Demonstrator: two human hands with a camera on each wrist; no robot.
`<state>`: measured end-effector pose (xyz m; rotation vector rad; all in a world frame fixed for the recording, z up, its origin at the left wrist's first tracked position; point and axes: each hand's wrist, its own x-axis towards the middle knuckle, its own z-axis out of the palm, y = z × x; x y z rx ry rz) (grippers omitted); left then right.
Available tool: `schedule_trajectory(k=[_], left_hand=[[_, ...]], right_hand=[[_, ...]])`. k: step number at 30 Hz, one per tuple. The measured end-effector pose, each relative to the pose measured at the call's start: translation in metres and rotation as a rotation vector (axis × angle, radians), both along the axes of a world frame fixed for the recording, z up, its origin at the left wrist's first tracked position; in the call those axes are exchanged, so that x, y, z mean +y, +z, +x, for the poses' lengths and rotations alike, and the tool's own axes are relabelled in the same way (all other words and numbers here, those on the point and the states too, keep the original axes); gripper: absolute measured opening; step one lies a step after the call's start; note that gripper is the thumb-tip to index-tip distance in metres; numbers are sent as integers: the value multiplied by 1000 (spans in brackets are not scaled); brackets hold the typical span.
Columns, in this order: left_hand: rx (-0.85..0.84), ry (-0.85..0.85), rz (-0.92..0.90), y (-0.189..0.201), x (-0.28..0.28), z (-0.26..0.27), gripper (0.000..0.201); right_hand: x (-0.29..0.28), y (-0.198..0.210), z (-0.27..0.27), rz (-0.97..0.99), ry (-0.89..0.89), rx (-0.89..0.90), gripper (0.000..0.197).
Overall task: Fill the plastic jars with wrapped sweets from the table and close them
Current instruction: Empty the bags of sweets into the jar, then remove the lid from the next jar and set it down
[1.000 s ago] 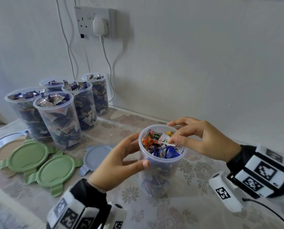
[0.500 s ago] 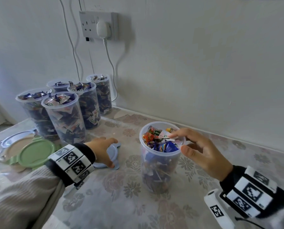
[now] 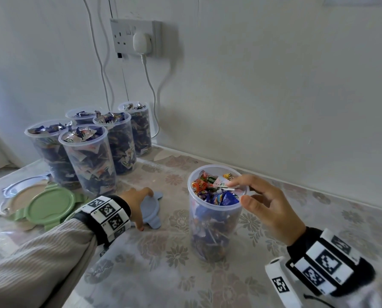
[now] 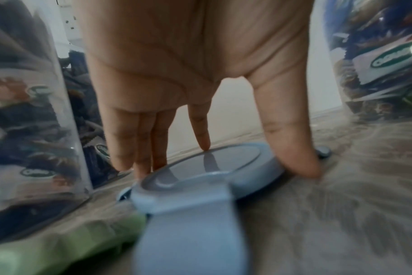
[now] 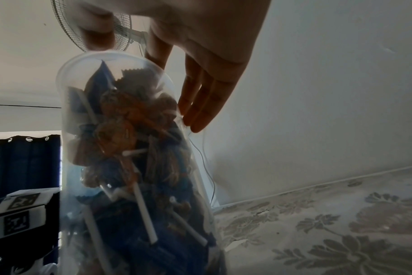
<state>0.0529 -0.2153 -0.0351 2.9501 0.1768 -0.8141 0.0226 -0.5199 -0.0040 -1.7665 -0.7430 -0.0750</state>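
Blue lid (image 4: 200, 165) clasped in left hand (image 4: 188, 65) grip, right hand (image 3: 267, 205) released at jar (image 3: 216, 230) rim

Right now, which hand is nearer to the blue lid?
Left. The left hand grips the blue lid, thumb and fingers at its edges; the right hand is at the rim of the lollipop jar.

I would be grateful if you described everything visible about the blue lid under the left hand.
The blue lid is pale, round, smooth plastic with a glossy flat centre, a raised rim and flat tabs at its edge. It lies flat on the flowered tablecloth, left of the open jar and right of the green lids. The left hand grips it: thumb against one side, fingers over the opposite rim, forefinger tip on top.
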Motion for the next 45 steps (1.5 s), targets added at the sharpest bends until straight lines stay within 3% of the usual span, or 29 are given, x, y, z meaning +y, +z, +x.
schedule_trajectory(k=[4,7,9,12,14,17,21,24,29,34,40,43,45], left_hand=[[-133,65,-151,8,5,-1,94],[-308,177,-624,30,-3,-5,101],[-435,147,-900,49,-10,-8,89],[-513,30,-1135,80,-29,-19,71],[-465,-89,-1161,94,-43,-26,77],[-401,-235,-1031,104,-64,-37,86],[-558,-414,-750,101,-81,-42,96],[-584,-449,-742,95,-84,-41,105],[-655,-267,-1046,74,-76,-54,129],[-597,-3,-1408,44,-70,-69,123],[-556,69,-1412,23,-87,-82,109],[-622,106,-1436,16,-98,-83,85],[-679,152,-1415,12,-102,-80,81]], right_hand=[[-2,2,0,-34,-1,12,27],[-2,2,0,-38,-9,6,31],[-2,1,0,-31,-21,-12,43],[-3,-1,1,21,-50,16,59],[-5,1,2,92,-87,50,60],[-9,7,2,150,-139,67,65],[-15,19,4,118,-153,1,53],[-16,34,8,29,-110,-48,46],[-5,72,14,-307,48,-87,51],[16,100,15,-605,184,-119,55],[31,111,19,-860,225,-62,69],[36,111,17,-876,167,-133,67],[40,110,14,-899,102,-194,69]])
